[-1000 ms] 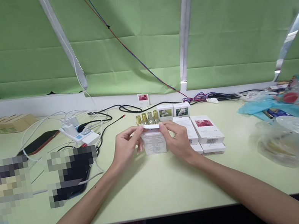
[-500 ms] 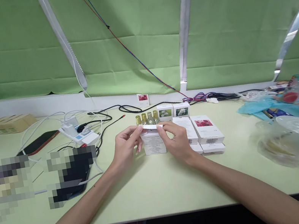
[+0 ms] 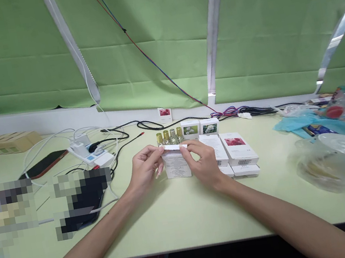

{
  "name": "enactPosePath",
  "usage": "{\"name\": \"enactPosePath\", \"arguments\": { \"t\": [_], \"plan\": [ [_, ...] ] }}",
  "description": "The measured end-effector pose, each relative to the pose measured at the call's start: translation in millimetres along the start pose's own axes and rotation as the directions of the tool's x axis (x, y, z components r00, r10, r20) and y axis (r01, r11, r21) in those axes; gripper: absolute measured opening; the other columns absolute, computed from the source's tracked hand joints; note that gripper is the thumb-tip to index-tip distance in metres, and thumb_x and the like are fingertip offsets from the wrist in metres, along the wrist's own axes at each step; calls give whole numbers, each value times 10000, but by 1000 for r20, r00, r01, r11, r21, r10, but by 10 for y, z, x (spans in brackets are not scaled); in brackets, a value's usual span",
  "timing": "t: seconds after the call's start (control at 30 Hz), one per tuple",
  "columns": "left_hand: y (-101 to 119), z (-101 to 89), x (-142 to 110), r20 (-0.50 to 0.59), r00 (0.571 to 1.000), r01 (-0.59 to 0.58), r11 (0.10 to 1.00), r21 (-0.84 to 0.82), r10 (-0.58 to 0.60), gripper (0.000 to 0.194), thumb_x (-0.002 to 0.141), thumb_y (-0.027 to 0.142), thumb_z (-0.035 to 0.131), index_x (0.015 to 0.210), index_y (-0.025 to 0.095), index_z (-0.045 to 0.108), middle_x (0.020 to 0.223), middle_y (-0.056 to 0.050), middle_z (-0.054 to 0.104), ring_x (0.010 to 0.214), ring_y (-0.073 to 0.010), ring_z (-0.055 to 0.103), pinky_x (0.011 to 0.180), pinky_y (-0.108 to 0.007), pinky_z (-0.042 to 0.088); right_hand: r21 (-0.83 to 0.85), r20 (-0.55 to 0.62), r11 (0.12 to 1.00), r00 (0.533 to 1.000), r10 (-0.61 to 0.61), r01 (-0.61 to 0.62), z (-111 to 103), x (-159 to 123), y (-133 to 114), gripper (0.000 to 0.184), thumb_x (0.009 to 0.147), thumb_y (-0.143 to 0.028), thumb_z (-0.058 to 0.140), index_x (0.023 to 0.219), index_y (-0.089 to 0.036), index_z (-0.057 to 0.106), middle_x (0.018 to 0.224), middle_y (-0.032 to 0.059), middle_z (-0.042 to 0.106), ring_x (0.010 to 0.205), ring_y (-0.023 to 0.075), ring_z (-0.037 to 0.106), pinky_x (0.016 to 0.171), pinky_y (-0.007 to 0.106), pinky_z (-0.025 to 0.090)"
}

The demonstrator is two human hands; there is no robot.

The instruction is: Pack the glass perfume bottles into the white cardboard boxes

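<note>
A small white carton (image 3: 178,168) with printed text stands upright on the table between my hands. My left hand (image 3: 146,165) pinches the left end of its top flap, and my right hand (image 3: 202,159) grips the right end. The flap lies folded over toward me along the top edge. Just behind the carton stand several small bottles (image 3: 170,136) with gold and silver caps, their lower parts hidden. Beside my right hand, white boxes with a red flower picture (image 3: 235,142) are stacked; two boxes with white flower pictures (image 3: 209,127) stand farther back.
Left of me lie a power strip (image 3: 93,155) with tangled cables, a phone (image 3: 45,164) and a blurred-out dark object (image 3: 87,202). A lidded plastic cup (image 3: 338,162) with a straw and blue plastic (image 3: 341,121) are at the right. A small card (image 3: 165,114) leans at the back wall.
The carton's top flap has been pressed down flatter, from slightly raised to level. Both hands stay in nearly the same place on it.
</note>
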State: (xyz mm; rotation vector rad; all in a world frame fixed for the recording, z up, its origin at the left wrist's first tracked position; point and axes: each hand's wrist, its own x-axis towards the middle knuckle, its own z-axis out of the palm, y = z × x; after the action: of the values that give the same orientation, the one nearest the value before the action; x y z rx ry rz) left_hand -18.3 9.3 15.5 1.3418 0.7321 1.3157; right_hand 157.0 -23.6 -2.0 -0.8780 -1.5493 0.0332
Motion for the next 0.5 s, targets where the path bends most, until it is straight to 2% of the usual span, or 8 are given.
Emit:
{"name": "enactPosePath", "arguments": {
  "t": [0.2,0.3,0.5],
  "plan": [
    [25,13,-2,-27,1000,1,999,-36,-1,383,732,363,866,817,217,523,424,93,537,286,-68,425,334,-163,248,-4,5,1000,1000,3,-3,2,-10,4,311,997,-255,535,700,-224,621,906,62,760,854,198,710,795,349,565],
    [28,6,-4,-22,999,-33,999,-25,32,390,723,359,867,875,221,535,460,95,559,296,-72,439,327,-164,281,-8,0,1000,1000,-16,16,4,-8,10,299,998,-238,539,713,-217,626,908,64,757,858,195,709,798,342,563],
    [13,-2,-10,-9,995,-101,995,2,101,296,733,340,855,838,194,620,553,70,573,347,-65,451,331,-186,354,-24,-9,998,999,-50,50,9,-12,26,285,997,-217,551,723,-205,626,903,68,753,851,187,704,798,325,558]
  ]
}}
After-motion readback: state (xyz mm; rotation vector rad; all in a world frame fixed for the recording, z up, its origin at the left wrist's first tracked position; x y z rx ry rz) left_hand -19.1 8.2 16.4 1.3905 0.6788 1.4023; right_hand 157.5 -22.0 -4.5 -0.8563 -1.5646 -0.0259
